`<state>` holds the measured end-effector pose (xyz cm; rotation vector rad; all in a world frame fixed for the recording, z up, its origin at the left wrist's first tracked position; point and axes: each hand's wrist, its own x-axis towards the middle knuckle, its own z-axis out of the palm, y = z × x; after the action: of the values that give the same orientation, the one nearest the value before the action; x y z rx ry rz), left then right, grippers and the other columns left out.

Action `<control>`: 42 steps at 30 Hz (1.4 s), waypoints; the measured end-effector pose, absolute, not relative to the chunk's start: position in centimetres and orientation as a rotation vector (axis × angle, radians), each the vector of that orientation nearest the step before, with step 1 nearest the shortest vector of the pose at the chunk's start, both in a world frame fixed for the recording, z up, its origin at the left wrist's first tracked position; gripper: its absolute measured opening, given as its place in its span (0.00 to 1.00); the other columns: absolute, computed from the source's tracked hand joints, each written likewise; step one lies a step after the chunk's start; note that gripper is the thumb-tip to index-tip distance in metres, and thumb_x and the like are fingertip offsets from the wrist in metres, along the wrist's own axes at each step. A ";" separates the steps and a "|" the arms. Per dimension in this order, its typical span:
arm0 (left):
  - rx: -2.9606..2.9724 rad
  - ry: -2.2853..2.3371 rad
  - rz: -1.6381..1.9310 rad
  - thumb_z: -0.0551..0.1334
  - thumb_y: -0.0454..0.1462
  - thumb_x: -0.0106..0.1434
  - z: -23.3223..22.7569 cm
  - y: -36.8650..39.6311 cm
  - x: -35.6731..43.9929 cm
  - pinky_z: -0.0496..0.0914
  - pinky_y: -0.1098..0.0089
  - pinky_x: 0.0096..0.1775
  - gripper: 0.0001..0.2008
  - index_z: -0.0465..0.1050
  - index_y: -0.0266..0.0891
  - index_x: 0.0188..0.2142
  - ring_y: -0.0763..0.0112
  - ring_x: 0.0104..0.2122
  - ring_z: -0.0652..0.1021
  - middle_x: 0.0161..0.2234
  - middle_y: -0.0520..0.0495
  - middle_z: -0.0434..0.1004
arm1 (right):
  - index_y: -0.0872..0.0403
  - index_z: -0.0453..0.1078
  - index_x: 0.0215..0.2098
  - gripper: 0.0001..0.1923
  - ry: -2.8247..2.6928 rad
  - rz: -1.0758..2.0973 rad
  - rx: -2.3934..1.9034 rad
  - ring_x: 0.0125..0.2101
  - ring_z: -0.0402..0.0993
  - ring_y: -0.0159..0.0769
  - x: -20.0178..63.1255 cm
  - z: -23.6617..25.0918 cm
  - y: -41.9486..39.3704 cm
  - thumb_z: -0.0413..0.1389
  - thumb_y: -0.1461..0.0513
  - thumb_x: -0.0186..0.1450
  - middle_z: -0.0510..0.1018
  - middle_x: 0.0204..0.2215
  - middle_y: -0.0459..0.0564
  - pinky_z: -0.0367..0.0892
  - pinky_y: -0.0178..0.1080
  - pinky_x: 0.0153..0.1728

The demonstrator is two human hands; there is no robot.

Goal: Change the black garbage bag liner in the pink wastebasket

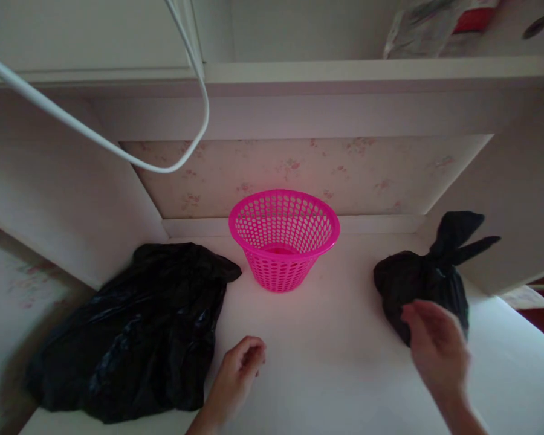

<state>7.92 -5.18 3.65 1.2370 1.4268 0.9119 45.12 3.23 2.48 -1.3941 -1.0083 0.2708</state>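
Lying on the table [326,362]: pink basket [284,238] flanked by flat bag [136,329] and knotted bag [424,284], touched by open right hand [437,344]; left hand [240,368] loosely curled, empty.

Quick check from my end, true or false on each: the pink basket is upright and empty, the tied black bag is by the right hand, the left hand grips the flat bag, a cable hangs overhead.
1. The pink basket stands upright with nothing in it. True.
2. The tied black bag lies left of the basket. False: it lies right of it, at the right hand.
3. The left hand grips the flat black bag. False: it rests loosely curled beside it.
4. A white cable hangs overhead. True.
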 end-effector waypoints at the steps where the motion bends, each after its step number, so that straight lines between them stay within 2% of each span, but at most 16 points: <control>1: 1.268 1.440 0.906 0.58 0.54 0.67 4.2 -5.4 7.9 0.69 0.69 0.33 0.20 0.75 0.40 0.36 0.67 0.29 0.74 0.28 0.49 0.75 | 0.54 0.75 0.41 0.22 -1.080 0.374 -1.411 0.27 0.78 0.38 42.9 1.1 2.1 0.66 0.47 0.58 0.81 0.32 0.52 0.73 0.37 0.27; 3: 1.365 1.479 0.907 0.58 0.52 0.69 5.7 -6.0 7.4 0.70 0.70 0.34 0.18 0.76 0.41 0.36 0.67 0.30 0.75 0.29 0.49 0.76 | 0.53 0.77 0.37 0.18 -1.284 0.632 -1.446 0.23 0.77 0.37 38.6 -1.1 0.1 0.62 0.47 0.62 0.81 0.26 0.50 0.72 0.36 0.23; 4: 1.424 1.507 0.926 0.58 0.51 0.69 6.5 -6.3 6.8 0.70 0.70 0.35 0.17 0.76 0.42 0.37 0.66 0.31 0.76 0.30 0.48 0.77 | 0.52 0.77 0.37 0.18 -1.394 0.752 -1.440 0.24 0.78 0.39 36.6 -1.8 -0.6 0.59 0.47 0.64 0.81 0.27 0.51 0.73 0.36 0.25; 8: 1.521 1.727 1.099 0.60 0.50 0.69 9.5 -6.6 2.7 0.73 0.70 0.40 0.14 0.77 0.44 0.40 0.64 0.35 0.80 0.35 0.46 0.80 | 0.48 0.80 0.37 0.16 -1.866 0.918 -1.404 0.34 0.80 0.46 30.9 -2.0 -2.0 0.54 0.50 0.70 0.85 0.34 0.52 0.75 0.46 0.40; 10: 1.479 1.860 1.131 0.59 0.52 0.68 10.1 -5.8 0.0 0.75 0.68 0.39 0.17 0.77 0.43 0.43 0.62 0.35 0.81 0.36 0.45 0.80 | 0.48 0.80 0.39 0.17 -1.954 0.945 -1.427 0.36 0.80 0.48 29.6 -1.6 -2.0 0.52 0.50 0.71 0.85 0.35 0.52 0.73 0.50 0.43; 13: 1.605 2.053 0.992 0.62 0.54 0.65 9.1 -3.9 -3.4 0.77 0.63 0.42 0.23 0.75 0.42 0.50 0.58 0.40 0.82 0.45 0.43 0.80 | 0.50 0.78 0.41 0.18 -1.878 1.065 -1.414 0.34 0.79 0.47 28.7 -1.2 -1.6 0.52 0.48 0.70 0.84 0.33 0.53 0.73 0.47 0.40; 15: 1.742 2.123 0.847 0.61 0.54 0.65 7.2 -2.7 -4.8 0.76 0.59 0.50 0.26 0.74 0.40 0.54 0.56 0.47 0.81 0.52 0.40 0.77 | 0.51 0.76 0.45 0.18 -1.792 1.162 -1.358 0.32 0.79 0.42 28.3 -0.5 -1.5 0.52 0.48 0.71 0.82 0.32 0.51 0.73 0.42 0.36; 17: 1.822 2.172 0.742 0.58 0.53 0.67 4.9 -1.8 -5.6 0.71 0.56 0.58 0.27 0.73 0.35 0.56 0.54 0.53 0.78 0.55 0.37 0.76 | 0.51 0.72 0.50 0.18 -1.766 1.188 -1.306 0.30 0.78 0.38 28.1 1.3 -1.5 0.51 0.49 0.72 0.81 0.31 0.49 0.72 0.37 0.30; 19: 1.848 2.190 0.684 0.57 0.51 0.68 2.8 -1.2 -5.8 0.66 0.54 0.62 0.29 0.72 0.31 0.57 0.51 0.57 0.76 0.57 0.33 0.75 | 0.50 0.70 0.53 0.17 -1.831 1.094 -1.280 0.31 0.78 0.35 28.3 4.2 -1.3 0.51 0.51 0.73 0.81 0.33 0.49 0.71 0.34 0.28; 22: 1.853 2.191 0.627 0.58 0.48 0.67 0.8 -0.8 -5.6 0.66 0.50 0.61 0.29 0.71 0.26 0.58 0.46 0.57 0.76 0.57 0.28 0.74 | 0.49 0.65 0.59 0.17 -1.962 0.826 -1.239 0.34 0.79 0.34 29.0 9.6 0.0 0.50 0.55 0.74 0.82 0.36 0.48 0.70 0.31 0.26; 25: 1.879 2.162 0.588 0.58 0.43 0.66 -0.1 -0.8 -5.1 0.69 0.52 0.59 0.22 0.75 0.30 0.53 0.48 0.52 0.79 0.53 0.32 0.77 | 0.51 0.57 0.67 0.24 -1.990 0.430 -1.216 0.32 0.80 0.34 29.6 14.1 2.4 0.49 0.58 0.74 0.83 0.37 0.49 0.70 0.33 0.27; 28: 1.885 2.115 0.593 0.55 0.38 0.66 -0.4 -1.2 -4.7 0.73 0.57 0.53 0.14 0.78 0.38 0.44 0.55 0.45 0.82 0.46 0.39 0.80 | 0.54 0.48 0.72 0.32 -2.089 0.147 -1.298 0.28 0.81 0.37 29.7 16.5 4.9 0.50 0.55 0.74 0.85 0.38 0.50 0.70 0.37 0.27; 30: 1.868 2.094 0.630 0.55 0.36 0.65 -0.3 -1.5 -4.6 0.75 0.59 0.49 0.13 0.78 0.39 0.42 0.56 0.43 0.83 0.43 0.41 0.81 | 0.54 0.52 0.71 0.30 -2.183 0.018 -1.405 0.27 0.81 0.40 29.6 17.2 6.2 0.50 0.54 0.74 0.85 0.36 0.51 0.67 0.37 0.24; 34: 1.796 2.102 0.789 0.54 0.41 0.65 0.5 -2.0 -5.0 0.75 0.55 0.50 0.14 0.76 0.39 0.42 0.53 0.44 0.83 0.43 0.38 0.82 | 0.52 0.71 0.56 0.18 -2.260 -0.196 -1.467 0.26 0.80 0.41 30.0 17.4 7.0 0.50 0.55 0.74 0.84 0.28 0.49 0.58 0.35 0.21; 39: 1.716 2.112 0.981 0.55 0.46 0.65 3.0 -3.0 -5.4 0.73 0.54 0.54 0.18 0.75 0.40 0.45 0.53 0.49 0.81 0.48 0.38 0.81 | 0.54 0.76 0.50 0.17 -2.236 -0.261 -1.257 0.21 0.76 0.35 31.9 17.0 5.6 0.51 0.53 0.74 0.81 0.24 0.48 0.60 0.35 0.21; 42: 1.613 2.112 1.114 0.57 0.48 0.65 4.7 -4.1 -5.3 0.75 0.58 0.50 0.16 0.76 0.42 0.44 0.54 0.48 0.81 0.48 0.41 0.81 | 0.53 0.77 0.49 0.16 -2.164 -0.184 -1.196 0.21 0.77 0.34 33.2 16.8 4.1 0.53 0.53 0.73 0.82 0.25 0.48 0.65 0.34 0.22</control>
<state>-5.33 -4.09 4.67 1.6128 2.1122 1.1136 33.19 4.05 16.76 -1.1961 -2.1640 -0.1841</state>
